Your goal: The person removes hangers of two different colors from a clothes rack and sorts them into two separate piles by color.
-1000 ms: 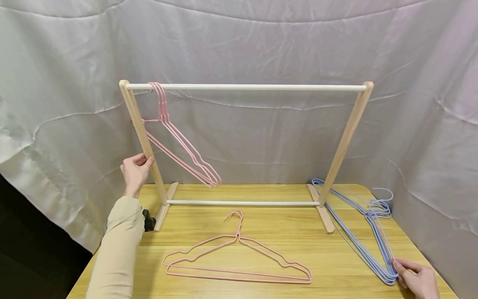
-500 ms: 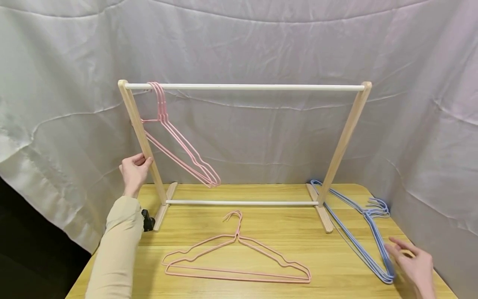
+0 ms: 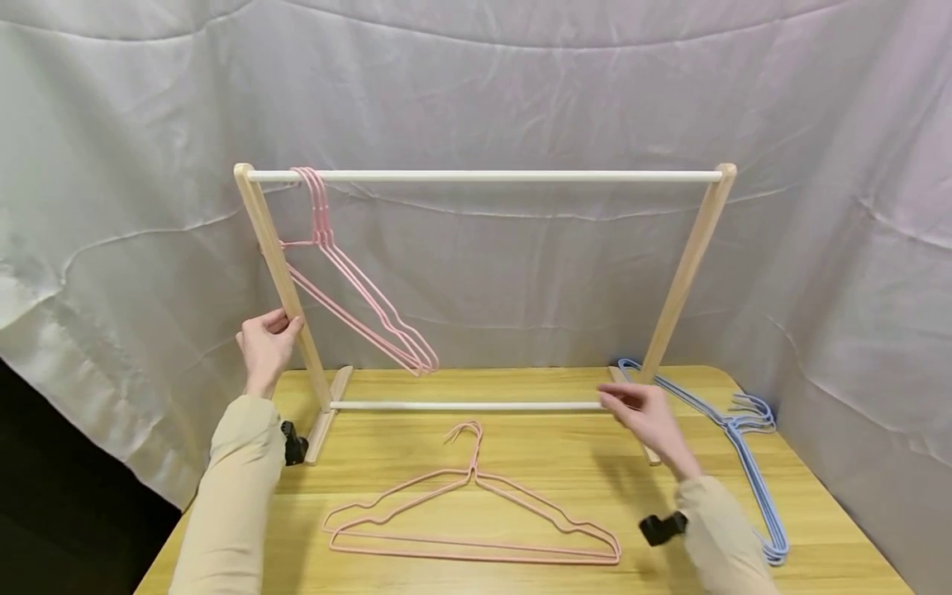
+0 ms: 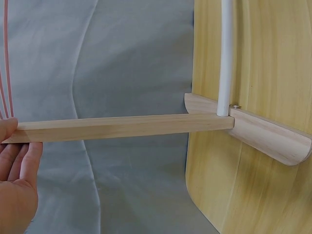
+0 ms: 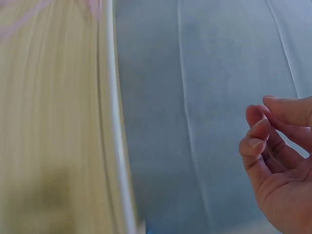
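Note:
In the head view my left hand (image 3: 266, 345) grips the left wooden post of a small garment rack (image 3: 277, 256), thumb on one side and fingers on the other. The left wrist view shows its fingers round the post (image 4: 122, 127). My right hand (image 3: 645, 413) is in front of the rack's lower right end, covering part of the white lower bar. In the right wrist view the right hand (image 5: 285, 156) has loosely bent fingers with nothing between them. Several pink hangers (image 3: 387, 306) hang at the left end of the top rail (image 3: 483, 176).
Two overlapping pink hangers (image 3: 476, 559) lie on the wooden table (image 3: 416, 438) before the rack. A stack of blue hangers (image 3: 751, 454) lies at the right, partly behind the right arm and post. A grey curtain (image 3: 491, 83) encloses the back and sides.
My right hand has let go of a clear, thin hanger-like piece at the blue stack's near corner, then moved left and away to the rack's right foot. The left hand stays on the post.

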{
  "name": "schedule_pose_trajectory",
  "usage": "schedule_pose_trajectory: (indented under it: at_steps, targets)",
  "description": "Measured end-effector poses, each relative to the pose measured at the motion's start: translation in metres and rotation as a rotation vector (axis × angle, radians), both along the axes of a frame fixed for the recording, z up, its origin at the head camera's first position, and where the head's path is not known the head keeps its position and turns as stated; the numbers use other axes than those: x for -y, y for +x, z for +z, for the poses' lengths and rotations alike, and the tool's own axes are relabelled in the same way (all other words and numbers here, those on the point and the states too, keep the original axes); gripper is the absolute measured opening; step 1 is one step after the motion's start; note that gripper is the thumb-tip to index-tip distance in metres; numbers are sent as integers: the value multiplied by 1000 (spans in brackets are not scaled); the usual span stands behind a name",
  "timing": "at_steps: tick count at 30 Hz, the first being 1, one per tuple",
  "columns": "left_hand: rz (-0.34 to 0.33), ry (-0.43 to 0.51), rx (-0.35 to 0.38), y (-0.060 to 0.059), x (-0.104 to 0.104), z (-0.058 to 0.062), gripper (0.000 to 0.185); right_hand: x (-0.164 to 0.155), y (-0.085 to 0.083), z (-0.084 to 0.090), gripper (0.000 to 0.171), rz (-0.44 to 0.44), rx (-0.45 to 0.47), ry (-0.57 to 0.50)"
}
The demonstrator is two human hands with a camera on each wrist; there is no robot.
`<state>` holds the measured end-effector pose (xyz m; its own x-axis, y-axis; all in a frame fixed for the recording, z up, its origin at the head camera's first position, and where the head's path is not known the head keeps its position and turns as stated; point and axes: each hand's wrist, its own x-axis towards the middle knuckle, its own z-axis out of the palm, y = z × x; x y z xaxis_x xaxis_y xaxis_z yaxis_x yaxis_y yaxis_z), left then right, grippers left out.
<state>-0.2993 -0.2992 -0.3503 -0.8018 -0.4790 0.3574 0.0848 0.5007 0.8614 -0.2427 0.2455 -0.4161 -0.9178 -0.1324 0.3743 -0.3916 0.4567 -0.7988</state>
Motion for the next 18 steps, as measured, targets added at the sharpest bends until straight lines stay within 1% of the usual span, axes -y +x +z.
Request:
schedule_pose_trajectory:
  at_steps: [5,7,10,13,18]
  targets:
    - [-2,12,-1,-1,-1,0,33,70,-22,23,24,228,-12,7]
    - [0,9,-10,-1,-1,0,32,96,-28,33,23,308,-15,-20]
    - [4,1,-21,-2,-1,0,31,130,-34,47,24,400,-9,-65]
    - [0,0,-20,-1,-1,1,31,158,-38,58,27,451,18,-127]
    - [-4,7,-14,0,-1,1,32,193,-38,75,31,480,78,-178]
